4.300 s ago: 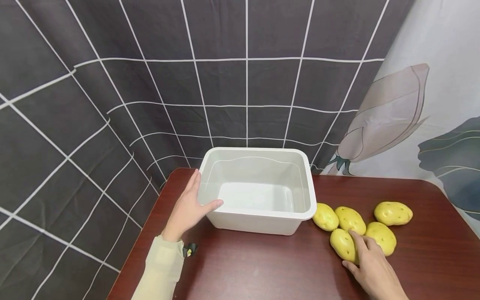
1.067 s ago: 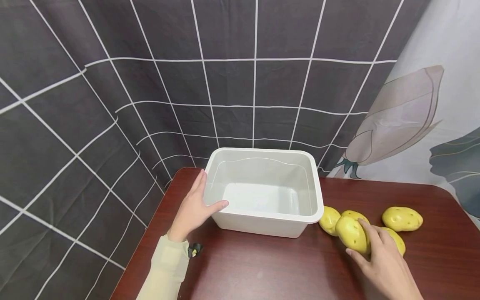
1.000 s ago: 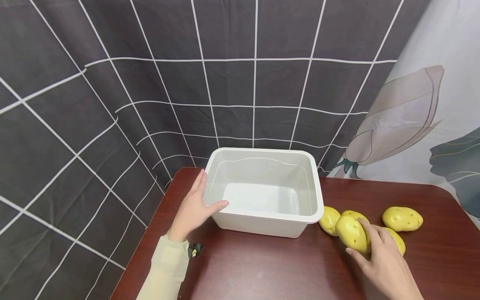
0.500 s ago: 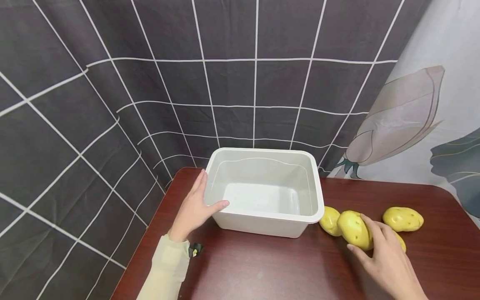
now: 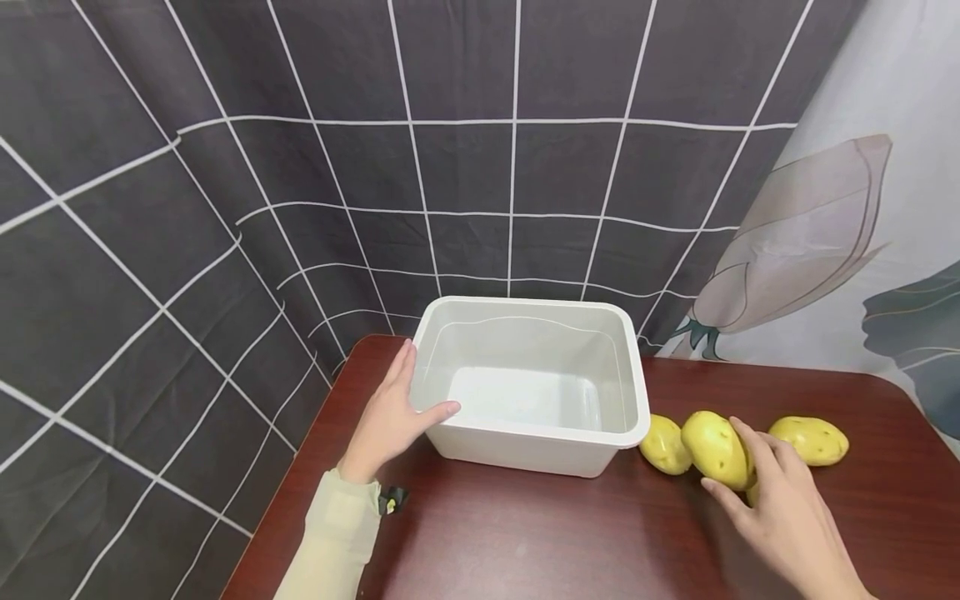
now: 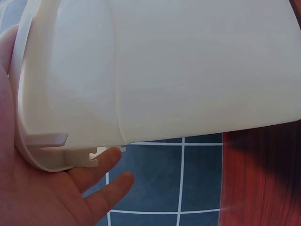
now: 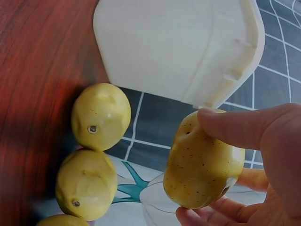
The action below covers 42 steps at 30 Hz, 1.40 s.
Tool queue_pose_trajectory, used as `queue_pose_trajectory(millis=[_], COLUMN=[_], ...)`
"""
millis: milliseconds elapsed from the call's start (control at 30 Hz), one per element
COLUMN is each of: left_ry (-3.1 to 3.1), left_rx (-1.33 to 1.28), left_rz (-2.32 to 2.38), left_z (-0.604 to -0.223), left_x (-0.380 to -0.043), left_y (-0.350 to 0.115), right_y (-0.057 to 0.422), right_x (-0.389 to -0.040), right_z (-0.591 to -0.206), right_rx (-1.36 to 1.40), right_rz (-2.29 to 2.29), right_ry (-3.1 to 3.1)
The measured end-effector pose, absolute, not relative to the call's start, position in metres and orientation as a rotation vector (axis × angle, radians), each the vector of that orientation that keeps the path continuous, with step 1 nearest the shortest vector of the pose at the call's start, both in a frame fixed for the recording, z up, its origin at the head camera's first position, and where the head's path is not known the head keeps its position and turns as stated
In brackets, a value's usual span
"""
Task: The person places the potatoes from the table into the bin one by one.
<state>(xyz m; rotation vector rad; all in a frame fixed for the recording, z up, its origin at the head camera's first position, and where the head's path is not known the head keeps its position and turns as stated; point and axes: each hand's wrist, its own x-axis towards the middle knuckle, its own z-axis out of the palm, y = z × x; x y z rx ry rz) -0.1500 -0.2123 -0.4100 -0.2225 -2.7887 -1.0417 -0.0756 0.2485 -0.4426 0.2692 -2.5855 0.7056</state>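
My left hand [image 5: 386,421] rests against the left front corner of a white plastic bin [image 5: 525,442], its fingers straight along the outside and its thumb at the front rim. In the left wrist view the rim crosses the palm of the left hand [image 6: 51,193], with two fingertips past it. My right hand [image 5: 783,492] holds a yellow potato [image 5: 716,450] between thumb and fingers. The right wrist view shows this potato [image 7: 200,165] clear of the table, beside two others, the nearer-to-bin potato [image 7: 101,115] and a second potato [image 7: 87,183].
On the brown table [image 5: 480,533], a potato [image 5: 663,446] lies by the bin's right side and another potato [image 5: 813,440] lies farther right. More potatoes are partly hidden behind the right hand. A dark gridded cloth [image 5: 450,167] hangs behind the table, with a flower-print cloth [image 5: 817,225] at the right.
The right hand has taken hold of a potato from the group and raised it, moving it slightly farther back. The left hand has stayed at the bin's corner.
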Motion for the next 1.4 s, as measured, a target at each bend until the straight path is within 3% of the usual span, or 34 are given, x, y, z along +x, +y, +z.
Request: queue_pose_trajectory(millis=[1400], left_ry=[-2.790], left_rx=[-0.204], left_rz=[-1.033], left_z=[-0.412], left_x=[-0.149], left_y=[-0.210], right_y=[0.243], right_x=[-0.092], right_z=[-0.423], right_rx=[0.315], right_rz=[0.738], right_ry=[-2.554])
